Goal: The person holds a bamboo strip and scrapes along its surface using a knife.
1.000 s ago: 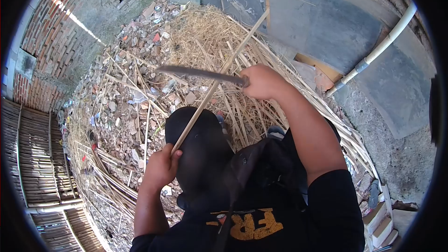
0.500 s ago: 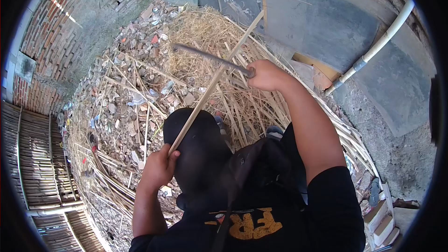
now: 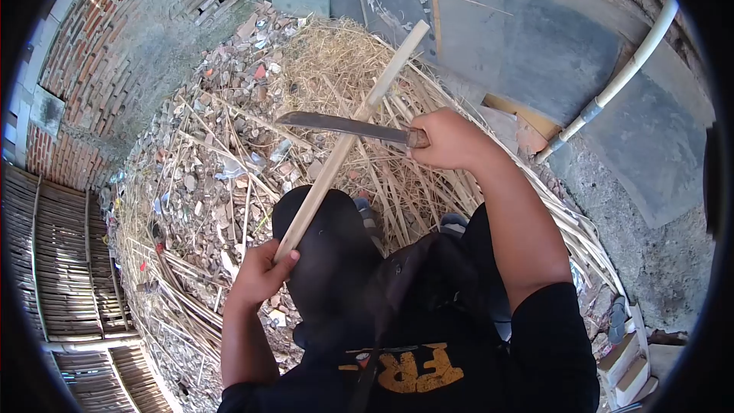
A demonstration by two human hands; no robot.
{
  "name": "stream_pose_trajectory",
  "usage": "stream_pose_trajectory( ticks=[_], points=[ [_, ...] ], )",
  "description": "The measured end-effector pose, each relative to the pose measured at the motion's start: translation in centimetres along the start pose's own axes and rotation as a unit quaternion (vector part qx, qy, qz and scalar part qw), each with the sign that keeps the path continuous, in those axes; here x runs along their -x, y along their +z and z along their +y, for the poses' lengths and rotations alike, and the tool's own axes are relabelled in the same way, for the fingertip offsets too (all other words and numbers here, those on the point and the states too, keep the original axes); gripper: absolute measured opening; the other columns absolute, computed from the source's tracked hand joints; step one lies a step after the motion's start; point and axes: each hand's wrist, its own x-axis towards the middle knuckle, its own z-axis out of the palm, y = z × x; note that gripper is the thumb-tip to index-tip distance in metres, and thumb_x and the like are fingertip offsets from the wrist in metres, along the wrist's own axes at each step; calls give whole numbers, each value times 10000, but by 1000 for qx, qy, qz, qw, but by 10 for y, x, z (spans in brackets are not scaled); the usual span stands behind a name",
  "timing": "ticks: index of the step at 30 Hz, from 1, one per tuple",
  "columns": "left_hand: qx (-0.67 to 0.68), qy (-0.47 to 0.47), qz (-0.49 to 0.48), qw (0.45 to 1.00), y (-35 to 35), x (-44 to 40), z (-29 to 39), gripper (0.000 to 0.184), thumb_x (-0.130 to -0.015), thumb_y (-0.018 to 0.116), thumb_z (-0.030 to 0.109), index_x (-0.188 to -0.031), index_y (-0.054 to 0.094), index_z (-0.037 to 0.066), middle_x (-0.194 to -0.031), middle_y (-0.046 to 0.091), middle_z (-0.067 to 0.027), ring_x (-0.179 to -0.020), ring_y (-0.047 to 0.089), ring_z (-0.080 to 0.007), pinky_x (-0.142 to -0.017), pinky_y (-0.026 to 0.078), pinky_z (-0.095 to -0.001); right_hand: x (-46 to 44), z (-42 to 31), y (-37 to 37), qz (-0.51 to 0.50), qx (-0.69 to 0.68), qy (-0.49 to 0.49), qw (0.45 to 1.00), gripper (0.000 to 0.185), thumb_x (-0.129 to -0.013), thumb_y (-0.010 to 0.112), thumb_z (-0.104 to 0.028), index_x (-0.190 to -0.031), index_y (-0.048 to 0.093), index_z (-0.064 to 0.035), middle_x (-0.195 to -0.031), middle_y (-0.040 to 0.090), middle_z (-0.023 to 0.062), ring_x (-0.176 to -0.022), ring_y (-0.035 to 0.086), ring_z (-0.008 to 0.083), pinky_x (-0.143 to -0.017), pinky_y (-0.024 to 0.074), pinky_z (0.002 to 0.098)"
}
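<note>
My left hand (image 3: pixel 261 274) is closed around the lower end of a long, pale bamboo strip (image 3: pixel 324 182), thumb along its side. The strip slants up and to the right, its broad face showing. In my right hand (image 3: pixel 445 140) is the handle of a machete (image 3: pixel 348 126), gripped in a fist. Its dark blade points left and crosses the strip above the middle, flat side partly visible. Whether the edge touches the strip or only overlaps it in view, I cannot tell.
Dry shavings (image 3: pixel 329 57) and several loose bamboo strips (image 3: pixel 397 191) cover the rubble ground (image 3: pixel 199 160). Grey panels (image 3: pixel 520 53) and a pale pipe (image 3: pixel 623 76) stand at the right. A brick wall (image 3: pixel 99 69) and a slatted bamboo panel (image 3: pixel 65 252) are on the left.
The machete has come slightly lower, and its blade has turned to show more of its flat side. The bamboo strip has rolled so its face looks wider. Both hands keep their hold.
</note>
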Motion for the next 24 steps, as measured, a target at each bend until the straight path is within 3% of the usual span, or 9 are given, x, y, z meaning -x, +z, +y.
stream_pose_trajectory(
  ticks=[3,4,6,9,13,15,17,21,24],
  points=[
    [-46,-2,10,999,-1,-4,5,386,-972,740,372,-886,679,1,-669,648,-52,-603,624,-146,-558,467,-319,5,-14,-11,50,94,44,993,376,-827,758,-350,-1071,741,-65,-945,741,179,-952,723,350,-830,559,488],
    [-127,26,56,990,0,-3,7,428,-946,755,411,-887,673,-4,-670,656,-84,-615,649,-200,-571,485,-349,6,-17,-13,64,124,62,988,384,-832,758,-357,-1089,741,-72,-959,742,179,-966,721,348,-838,559,491],
    [-276,78,151,946,4,3,13,520,-894,786,491,-890,660,-14,-670,671,-147,-638,699,-309,-597,520,-408,5,-4,-1,50,69,61,994,404,-835,754,-362,-1131,736,-87,-990,742,181,-990,716,352,-853,560,490],
    [-308,39,164,936,1,29,11,620,-835,796,578,-899,640,-18,-684,668,-209,-701,704,-431,-643,541,-484,2,0,-1,11,52,66,996,425,-835,751,-357,-1172,728,-100,-1017,741,183,-1007,710,359,-870,561,486],
    [-324,-31,104,940,2,62,-1,565,-880,768,538,-904,627,-8,-688,669,-216,-692,697,-445,-653,531,-515,1,-12,1,-13,60,61,996,437,-823,753,-328,-1192,722,-97,-1028,738,192,-1007,708,366,-876,561,480],
    [-275,-28,112,954,13,62,-14,536,-904,751,503,-897,620,-16,-686,661,-225,-697,693,-450,-650,526,-519,-2,-9,20,30,18,-15,999,393,-801,775,-318,-1090,709,-60,-879,707,201,-885,698,390,-792,543,491],
    [-230,5,134,964,25,56,-20,487,-932,729,447,-885,611,-23,-683,645,-235,-707,683,-461,-639,516,-522,-4,-19,27,34,4,-78,996,330,-780,782,-292,-989,690,-53,-793,685,196,-813,685,410,-744,530,505],
    [-232,72,131,961,38,35,-11,499,-934,723,475,-847,604,-2,-677,630,-238,-696,671,-458,-638,511,-511,-1,-33,39,41,27,-147,988,252,-750,770,-218,-917,668,-59,-815,690,202,-835,679,427,-728,522,518],
    [-221,84,117,964,33,23,-9,507,-948,701,475,-793,573,9,-639,625,-239,-673,678,-464,-625,532,-531,-9,-21,36,14,71,-38,997,201,-771,746,-181,-928,672,-80,-861,712,170,-872,693,403,-779,546,511]
  ],
)
